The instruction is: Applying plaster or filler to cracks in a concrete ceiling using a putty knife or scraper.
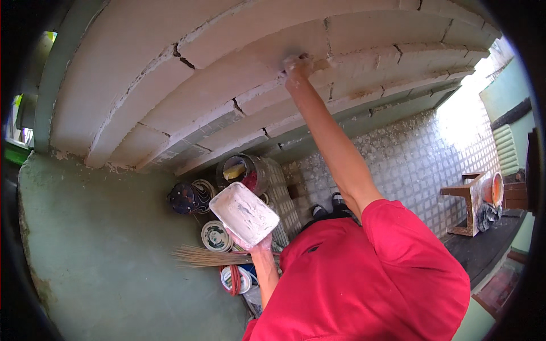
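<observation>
White plastered steps (227, 74) of a stair underside fill the upper part of the view, curved by the lens and cracked at several joints; everything below is placed against them. Beneath the steps, to their left, a green wall (102, 250) runs down, and beneath them to the right lies a floor of small pale tiles (415, 159).

One person in a red shirt (364, 278) stands under the steps, both bare arms raised. The right arm stretches almost straight up, and the right hand (297, 65) presses flat on the face of one step near the middle; something is under the palm, but what it is and how the fingers close cannot be told. The left arm is bent at the elbow, forearm upright, well below the steps. The left hand (250, 241) is clamped from underneath on one flat board (243, 213) smeared with white plaster, held tilted.

Down on the floor under the steps stand several round containers, about four or five: one large open bucket (242, 170), and smaller tins (216, 236) beside it. One straw broom (210, 257) lies across them. Far right of the steps sits one small wooden stool (466, 202).
</observation>
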A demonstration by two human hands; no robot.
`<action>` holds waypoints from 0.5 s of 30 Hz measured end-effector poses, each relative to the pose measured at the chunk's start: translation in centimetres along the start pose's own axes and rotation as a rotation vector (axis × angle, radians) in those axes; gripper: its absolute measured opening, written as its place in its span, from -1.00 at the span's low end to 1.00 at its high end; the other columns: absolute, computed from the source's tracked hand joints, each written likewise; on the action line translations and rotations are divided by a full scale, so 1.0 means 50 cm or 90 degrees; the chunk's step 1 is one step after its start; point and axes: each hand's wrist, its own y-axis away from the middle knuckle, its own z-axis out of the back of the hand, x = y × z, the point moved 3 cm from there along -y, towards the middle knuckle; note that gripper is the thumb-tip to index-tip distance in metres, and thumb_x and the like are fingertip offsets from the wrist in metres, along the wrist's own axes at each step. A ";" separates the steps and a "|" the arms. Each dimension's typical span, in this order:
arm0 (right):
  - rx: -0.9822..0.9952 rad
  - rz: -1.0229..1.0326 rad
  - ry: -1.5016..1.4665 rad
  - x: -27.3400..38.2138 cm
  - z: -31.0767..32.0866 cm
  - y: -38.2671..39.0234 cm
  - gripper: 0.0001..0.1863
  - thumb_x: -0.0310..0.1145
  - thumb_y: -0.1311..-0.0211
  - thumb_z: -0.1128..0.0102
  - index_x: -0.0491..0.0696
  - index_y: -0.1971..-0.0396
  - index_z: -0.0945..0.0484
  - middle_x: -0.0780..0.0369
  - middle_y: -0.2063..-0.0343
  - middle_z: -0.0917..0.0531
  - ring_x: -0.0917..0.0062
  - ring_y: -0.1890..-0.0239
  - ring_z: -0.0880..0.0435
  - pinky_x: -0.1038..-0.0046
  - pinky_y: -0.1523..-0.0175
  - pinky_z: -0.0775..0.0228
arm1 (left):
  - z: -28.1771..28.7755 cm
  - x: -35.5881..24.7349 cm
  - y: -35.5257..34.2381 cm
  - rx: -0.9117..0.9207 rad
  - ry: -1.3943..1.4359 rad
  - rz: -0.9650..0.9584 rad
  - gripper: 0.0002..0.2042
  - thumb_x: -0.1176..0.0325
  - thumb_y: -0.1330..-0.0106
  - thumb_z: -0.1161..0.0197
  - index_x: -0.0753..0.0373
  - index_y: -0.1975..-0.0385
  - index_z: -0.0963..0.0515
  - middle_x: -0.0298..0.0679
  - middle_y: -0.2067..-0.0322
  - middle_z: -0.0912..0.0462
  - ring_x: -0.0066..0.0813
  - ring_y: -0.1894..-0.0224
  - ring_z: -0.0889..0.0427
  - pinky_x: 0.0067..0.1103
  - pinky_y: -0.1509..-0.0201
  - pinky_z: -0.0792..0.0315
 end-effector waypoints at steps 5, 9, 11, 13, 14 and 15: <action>-0.061 0.095 0.137 -0.001 -0.100 0.108 -0.90 -0.50 -0.13 -0.05 -0.02 0.44 -0.32 0.33 0.52 -0.39 0.61 0.52 -0.40 0.45 0.48 -0.27 | -0.007 -0.003 0.016 -0.019 -0.036 0.000 -0.33 -0.25 -0.22 -0.02 0.01 -0.26 -0.31 -0.31 -0.21 -0.42 -0.17 -0.20 -0.43 -0.08 -0.23 -0.32; 0.006 0.053 0.101 0.072 -0.141 0.208 -0.85 -0.58 -0.04 -0.09 -0.04 0.46 -0.33 0.33 0.53 -0.39 0.61 0.56 -0.42 0.48 0.53 -0.30 | 0.003 0.005 0.024 -0.052 -0.068 0.008 -0.30 -0.30 -0.18 -0.03 0.01 -0.24 -0.33 -0.31 -0.18 -0.44 -0.17 -0.15 -0.47 -0.07 -0.20 -0.36; 0.149 0.052 0.095 0.105 -0.147 0.252 -0.87 -0.56 -0.06 -0.08 -0.03 0.46 -0.34 0.35 0.53 -0.40 0.61 0.54 -0.46 0.44 0.50 -0.36 | 0.007 0.014 0.023 -0.022 -0.071 0.031 -0.31 -0.27 -0.20 -0.03 0.01 -0.26 -0.30 -0.32 -0.21 -0.41 -0.18 -0.19 -0.43 -0.08 -0.23 -0.32; 0.185 0.021 0.054 0.113 -0.105 0.279 -0.88 -0.55 -0.05 -0.09 -0.03 0.45 -0.35 0.35 0.51 -0.41 0.61 0.53 -0.46 0.45 0.48 -0.38 | 0.002 0.023 0.029 0.006 -0.073 0.052 -0.32 -0.25 -0.21 -0.03 0.00 -0.28 -0.28 -0.32 -0.24 -0.38 -0.18 -0.23 -0.38 -0.09 -0.27 -0.29; 0.230 -0.012 0.015 0.105 -0.087 0.280 -0.88 -0.55 -0.05 -0.10 -0.02 0.44 -0.37 0.36 0.50 -0.43 0.61 0.53 -0.46 0.46 0.45 -0.39 | -0.002 0.029 0.029 0.013 -0.081 0.045 -0.32 -0.25 -0.22 -0.02 0.00 -0.28 -0.27 -0.32 -0.24 -0.38 -0.18 -0.23 -0.39 -0.10 -0.27 -0.29; 0.233 -0.015 0.013 0.103 -0.066 0.276 -0.88 -0.55 -0.05 -0.10 -0.02 0.44 -0.37 0.36 0.50 -0.43 0.61 0.53 -0.46 0.46 0.45 -0.39 | -0.006 0.034 0.029 0.020 -0.089 0.036 -0.32 -0.25 -0.22 -0.02 -0.01 -0.28 -0.27 -0.32 -0.23 -0.38 -0.19 -0.23 -0.39 -0.10 -0.27 -0.29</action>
